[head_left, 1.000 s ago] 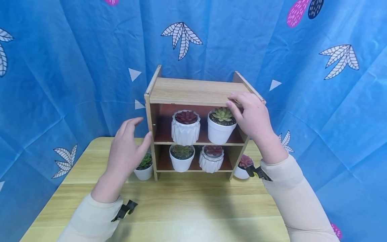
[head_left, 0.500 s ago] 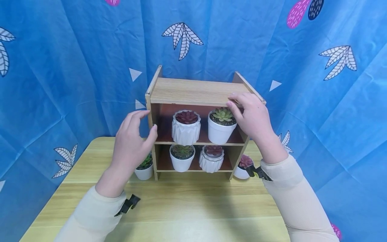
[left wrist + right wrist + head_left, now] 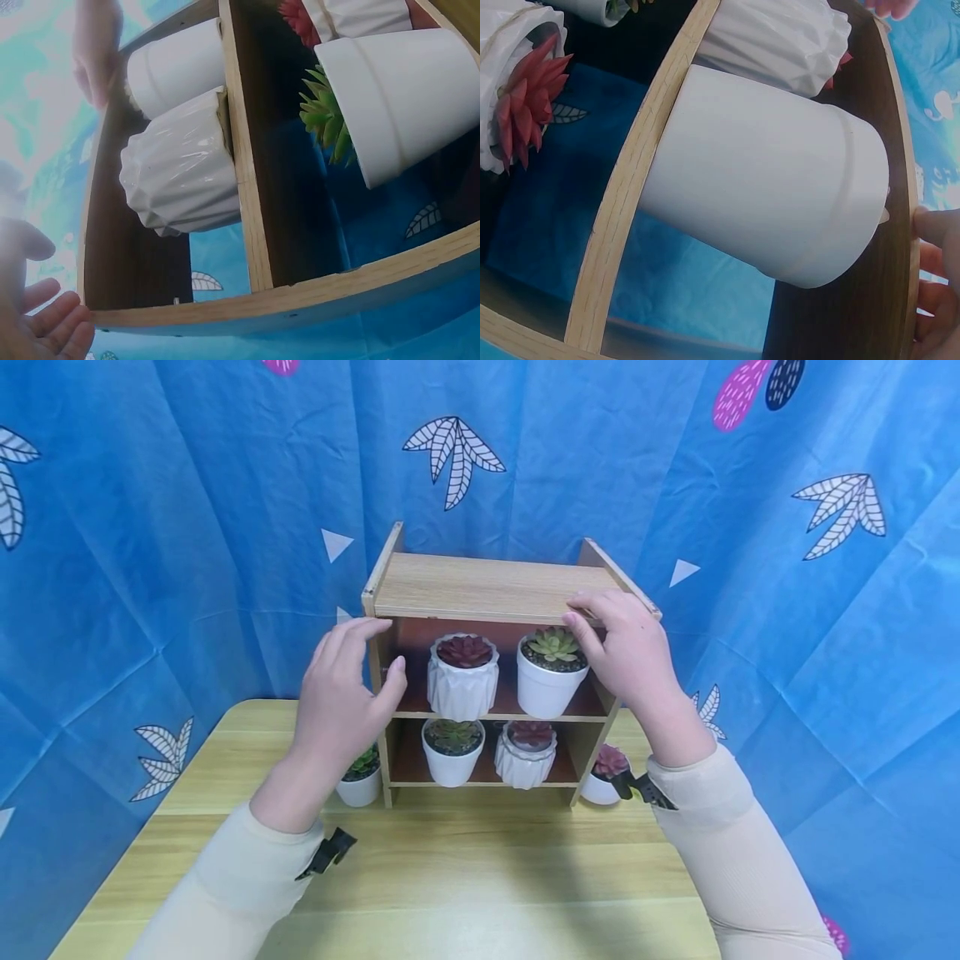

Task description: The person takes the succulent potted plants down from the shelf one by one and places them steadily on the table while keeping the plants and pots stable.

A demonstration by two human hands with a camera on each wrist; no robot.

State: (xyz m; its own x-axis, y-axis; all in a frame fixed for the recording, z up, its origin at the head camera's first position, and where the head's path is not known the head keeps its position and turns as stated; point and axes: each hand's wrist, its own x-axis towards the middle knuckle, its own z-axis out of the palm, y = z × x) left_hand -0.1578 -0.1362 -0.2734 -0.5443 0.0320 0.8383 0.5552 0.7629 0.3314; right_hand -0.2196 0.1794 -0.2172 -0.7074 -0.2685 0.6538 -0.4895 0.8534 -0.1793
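A small wooden shelf (image 3: 480, 585) stands on the table with succulents in white pots on two levels. My right hand (image 3: 626, 643) grips the right front of its top board, thumb in front and fingers over the edge; the right wrist view shows the thumb (image 3: 930, 225) at that edge. Below it sits a smooth pot with a green succulent (image 3: 552, 672). Near the upper left corner my left hand (image 3: 341, 697) is spread, thumb apart from the fingers. In the left wrist view its fingers (image 3: 56, 319) are by the corner; contact is unclear. A ribbed pot with a dark red succulent (image 3: 463, 677) is nearby.
On the lower level are a smooth pot with a green plant (image 3: 453, 752) and a ribbed pot (image 3: 527, 753). Outside the shelf stand one potted plant (image 3: 360, 785) at left and another (image 3: 602, 781) at right. A blue curtain (image 3: 247, 527) hangs behind the table (image 3: 450, 860).
My left hand has moved up and to the right, toward the shelf's upper left corner. The right hand stays on the top board, and the pots have not moved.
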